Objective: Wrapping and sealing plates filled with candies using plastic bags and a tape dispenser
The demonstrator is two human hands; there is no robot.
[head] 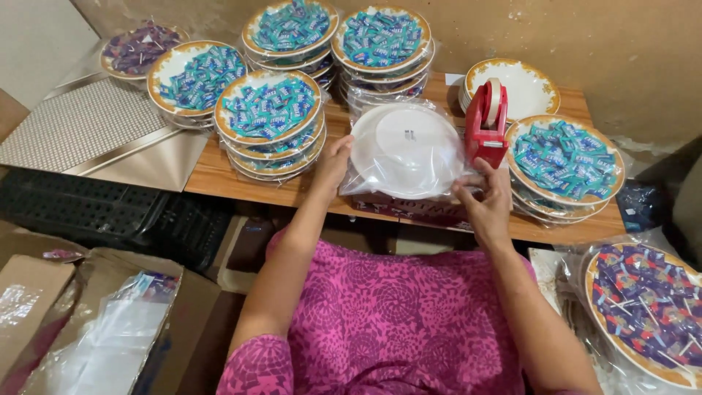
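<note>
A white plate turned upside down (406,146) lies in a clear plastic wrap (439,183) on the low wooden table (219,175). My left hand (333,164) presses the wrap against the plate's left rim. At the plate's right front edge my right hand (486,197) pinches the wrap. A red tape dispenser (486,121) stands just right of the plate, touching the wrap.
Stacks of wrapped plates filled with blue-wrapped candies (270,110) crowd the table's back and left. More such plates (564,159) sit at right, behind them empty gold-rimmed plates (523,88). A plate of purple candies (647,307) lies lower right. Cardboard and plastic bags (110,329) lie lower left.
</note>
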